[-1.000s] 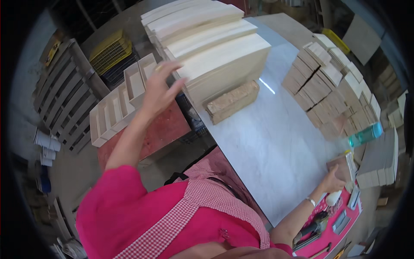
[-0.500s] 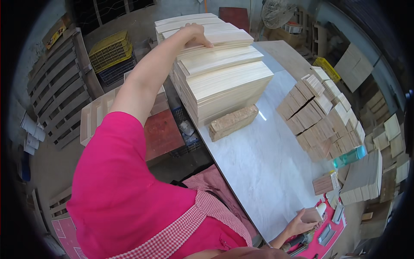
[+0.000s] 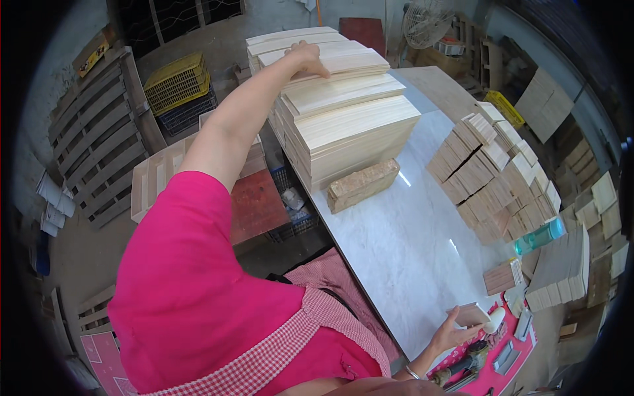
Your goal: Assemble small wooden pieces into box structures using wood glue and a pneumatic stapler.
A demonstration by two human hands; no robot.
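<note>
My left arm reaches to the far part of a tall stack of pale wooden boards (image 3: 356, 125). My left hand (image 3: 306, 58) is closed over the left end of a board (image 3: 350, 64) on top, thumb along its near edge; the fingertips are hidden. At the lower right, my right hand (image 3: 452, 332) grips a small flat wooden block (image 3: 471, 315) between thumb and fingers. The block is just above the table's edge, beside a white rounded object (image 3: 494, 321). A rough, brownish brick-shaped block (image 3: 363, 185) rests against the near face of the stack.
Piled wooden blocks (image 3: 485, 178) cover the table's right side, near a teal bottle (image 3: 539, 236). A pink mat (image 3: 525, 346) with metal tools lies at the lower right. Yellow crates (image 3: 177, 82) and a red board (image 3: 257, 206) stand left of the white table (image 3: 396, 257).
The whole view has shifted slightly. My right hand has lifted a little with the wooden block and turned it, so more of its flat side shows. My left hand stays on the boards.
</note>
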